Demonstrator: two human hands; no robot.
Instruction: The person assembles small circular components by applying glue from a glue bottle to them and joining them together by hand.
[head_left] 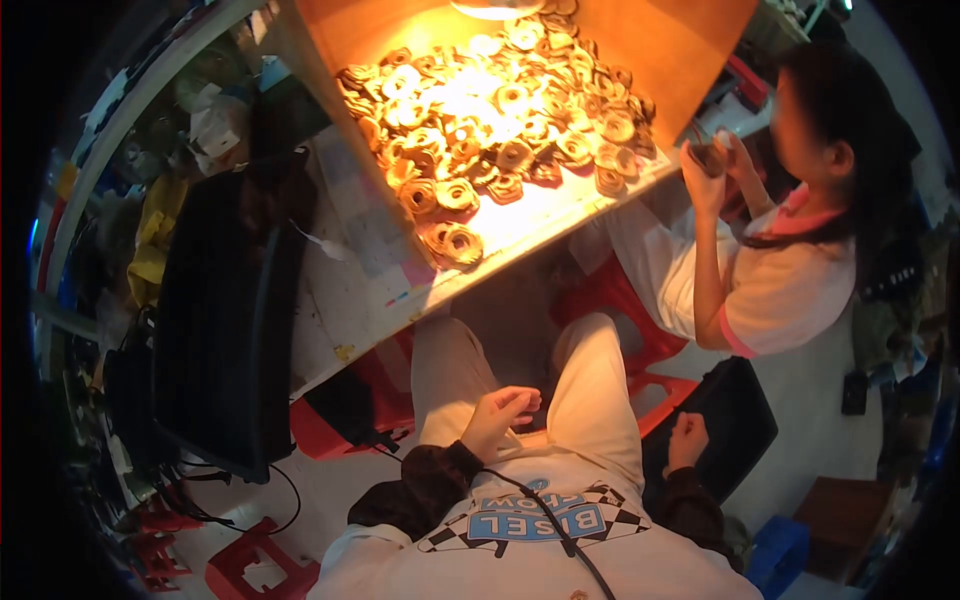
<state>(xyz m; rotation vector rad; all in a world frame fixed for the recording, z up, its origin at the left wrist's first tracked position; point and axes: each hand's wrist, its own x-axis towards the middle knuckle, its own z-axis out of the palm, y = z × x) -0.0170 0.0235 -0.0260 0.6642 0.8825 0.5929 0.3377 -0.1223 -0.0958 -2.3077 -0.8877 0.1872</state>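
My left hand (pixel 503 415) is above my lap, near my left thigh, its fingers curled in and closed, with nothing visible in them. Over to the right, my right hand (pixel 687 440) makes a loose fist beside my right thigh, in front of a black flat-sided case (pixel 745 410); no object shows in it. Neither hand touches the table. On the tabletop ahead lies a large heap of ring-shaped pieces (pixel 513 155), brownish and yellow under strong light. A small stack of these rings (pixel 460 243) sits at the table's near edge.
A bright lamp (pixel 498 8) hangs over the heap between wooden panels (pixel 690 50). At right, a seated co-worker (pixel 790 270) holds a small dark round piece (pixel 708 158). A black monitor-like panel (pixel 215 310) stands left. Red stools (pixel 260 565) and cables are on the floor.
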